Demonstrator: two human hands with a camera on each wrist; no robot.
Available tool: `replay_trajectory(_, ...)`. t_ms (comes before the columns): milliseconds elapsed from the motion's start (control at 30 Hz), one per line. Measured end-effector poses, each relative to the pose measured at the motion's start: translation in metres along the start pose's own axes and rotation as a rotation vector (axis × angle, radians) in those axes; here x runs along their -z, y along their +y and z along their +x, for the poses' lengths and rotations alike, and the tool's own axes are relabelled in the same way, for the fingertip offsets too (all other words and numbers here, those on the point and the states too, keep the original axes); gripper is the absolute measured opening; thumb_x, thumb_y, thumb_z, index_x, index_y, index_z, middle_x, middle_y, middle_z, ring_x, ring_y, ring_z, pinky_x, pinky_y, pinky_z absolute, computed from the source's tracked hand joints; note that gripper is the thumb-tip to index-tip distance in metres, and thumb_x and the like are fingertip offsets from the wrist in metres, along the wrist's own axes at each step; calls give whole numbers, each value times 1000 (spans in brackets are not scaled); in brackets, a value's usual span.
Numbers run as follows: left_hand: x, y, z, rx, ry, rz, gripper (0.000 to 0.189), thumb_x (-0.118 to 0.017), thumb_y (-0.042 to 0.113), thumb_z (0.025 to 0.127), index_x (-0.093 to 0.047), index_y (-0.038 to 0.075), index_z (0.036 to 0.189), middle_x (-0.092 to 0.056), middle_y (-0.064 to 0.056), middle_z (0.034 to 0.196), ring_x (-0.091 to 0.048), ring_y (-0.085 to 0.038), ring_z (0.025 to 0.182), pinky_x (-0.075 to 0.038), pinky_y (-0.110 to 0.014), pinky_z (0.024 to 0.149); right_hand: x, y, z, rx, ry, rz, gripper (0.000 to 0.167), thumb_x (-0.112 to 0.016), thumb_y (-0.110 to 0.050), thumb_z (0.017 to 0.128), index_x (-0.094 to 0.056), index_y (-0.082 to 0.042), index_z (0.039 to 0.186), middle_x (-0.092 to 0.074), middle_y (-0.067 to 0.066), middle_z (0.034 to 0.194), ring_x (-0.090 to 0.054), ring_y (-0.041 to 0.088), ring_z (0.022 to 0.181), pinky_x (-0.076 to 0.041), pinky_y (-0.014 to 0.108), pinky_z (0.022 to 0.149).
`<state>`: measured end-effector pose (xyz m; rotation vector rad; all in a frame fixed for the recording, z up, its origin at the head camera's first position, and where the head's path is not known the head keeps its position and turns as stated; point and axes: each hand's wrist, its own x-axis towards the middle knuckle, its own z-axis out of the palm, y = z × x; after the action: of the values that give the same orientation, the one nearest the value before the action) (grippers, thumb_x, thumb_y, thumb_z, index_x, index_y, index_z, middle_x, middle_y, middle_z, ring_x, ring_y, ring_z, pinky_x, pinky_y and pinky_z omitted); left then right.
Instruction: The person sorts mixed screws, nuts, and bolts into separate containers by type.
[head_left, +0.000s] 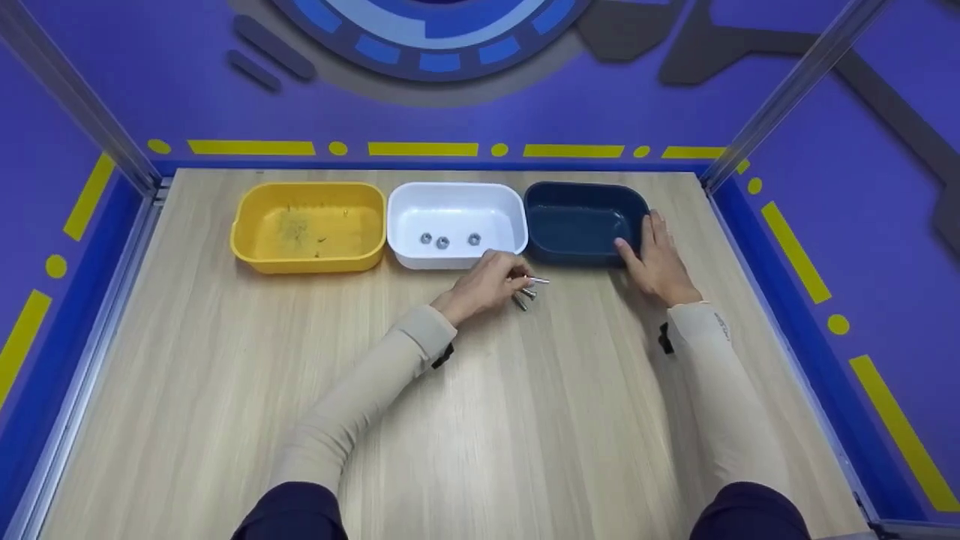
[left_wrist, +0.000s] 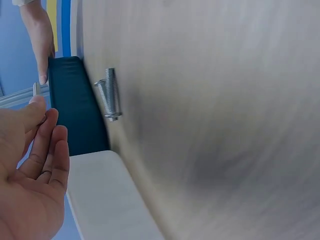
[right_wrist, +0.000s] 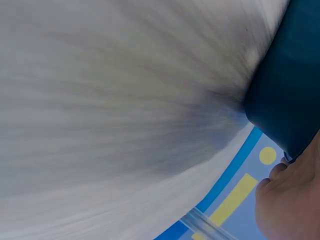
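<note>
Evidently the step in hand is taking up a bolt: the left hand point(head_left: 486, 289) pinches one bolt point(head_left: 541, 280) between thumb and forefinger, clear of the table point(head_left: 562, 390), with its end poking out to the right past the fingertips. Whether that end is the head or the tip is too small to tell. Two bolts point(left_wrist: 111, 90) lie together on the table just below the grip, appearing to touch, their heads at opposite ends. Beyond the grip and to its left, three nuts point(head_left: 442, 242) sit in the white bin point(head_left: 427, 262); the yellow bin point(head_left: 315, 265) stands further left.

To the right of the grip, the right hand point(head_left: 661, 264) holds the dark bin point(head_left: 577, 259) at its near right corner, fingers along the outer side, thumb over the near rim, probably to steady it. The next move seems to call for a short lift and a reach to the right, over that rim, then letting go, if the dark bin is where the bolt belongs.

The left forearm slants inward across the table, palm turned toward the right, its other fingers loosely bent; the right forearm runs almost straight forward
</note>
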<state>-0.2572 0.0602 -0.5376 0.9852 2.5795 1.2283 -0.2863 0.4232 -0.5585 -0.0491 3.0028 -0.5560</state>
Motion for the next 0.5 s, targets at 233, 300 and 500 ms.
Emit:
replay_trajectory(233,9,8,20,-13,16,18,18,-73,19,104,-81,4,108,-79,-7,97,-64,-12,83,-56,-31,79,0,0,-2,10,11,4,104,-27,-74,107,4,3,169,12,21,179,8,41,166,1,59,136)
replay_trajectory(300,11,10,25,-3,20,12,18,-72,19,104,-81,5,109,-80,-6,98,-65,-12,85,-56,-30,80,0,0,-1,16,15,6,103,-27,-74,107,3,3,169,11,21,179,8,41,167,0,58,136)
replay_trajectory(500,15,16,40,22,40,-4,20,-71,20,105,-81,5,112,-80,-7,103,-68,-13,89,-58,-28,82,-2,0,-1,27,27,17,103,-27,-73,107,2,4,169,9,22,179,7,42,166,0,58,136)
